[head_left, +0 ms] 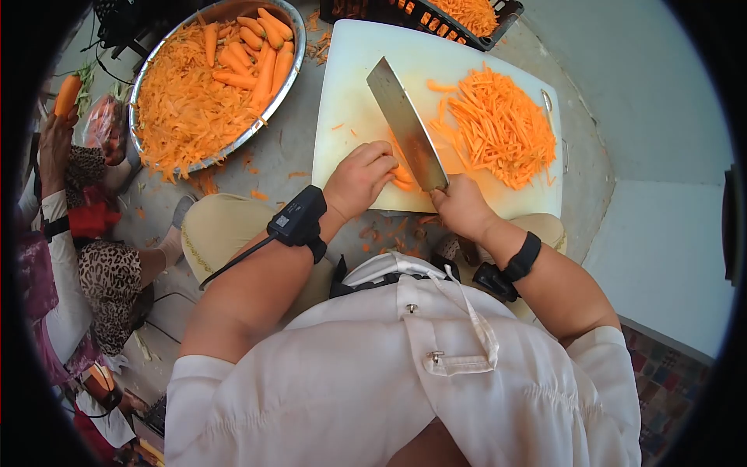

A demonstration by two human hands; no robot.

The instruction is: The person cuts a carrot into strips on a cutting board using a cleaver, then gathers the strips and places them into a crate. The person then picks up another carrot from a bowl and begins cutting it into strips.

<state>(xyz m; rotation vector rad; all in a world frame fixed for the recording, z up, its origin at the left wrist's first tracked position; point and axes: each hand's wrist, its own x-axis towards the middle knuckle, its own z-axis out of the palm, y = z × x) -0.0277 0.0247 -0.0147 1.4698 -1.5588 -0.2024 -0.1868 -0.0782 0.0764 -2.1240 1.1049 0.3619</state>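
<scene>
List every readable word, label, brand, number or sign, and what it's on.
Readable text: none.
Black box on the left forearm: small pale marking, too small to read.
Knife and cutting board: no lettering I can make out.

The wide grey metal knife blade (402, 117) is smooth, with dull smudges. The big white board (350, 74) with round corners looks like smooth plastic. The round silver metal bowl (297, 25) is shiny. The loose white cloth shirt (327, 366) is wrinkly.
</scene>
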